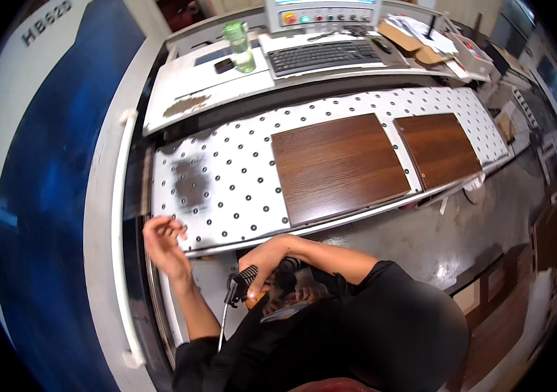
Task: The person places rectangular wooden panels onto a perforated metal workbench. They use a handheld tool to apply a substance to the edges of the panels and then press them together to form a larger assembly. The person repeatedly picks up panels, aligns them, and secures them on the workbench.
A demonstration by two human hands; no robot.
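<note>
My left hand (166,247) is raised at the left front corner of the white perforated table (233,196). Its fingers are loosely curled and apart, with nothing in them. Close to my body, my right hand (267,258) is wrapped round a black air blow gun (238,282). The gun's thin metal nozzle points down, toward my left sleeve. A bit of orange shows below the right hand; what it belongs to is unclear. Beyond the right forearm, a large dark brown wood-grain panel (337,168) lies flat on the table. A smaller matching panel (438,149) lies to its right, across a narrow gap.
Left stands a blue and white machine housing with a white handle bar (122,235). Behind the table, a shelf bears a green bottle (239,49), a keyboard (324,57), a mouse (381,46) and papers (415,36). More brown panels (497,320) are at the lower right.
</note>
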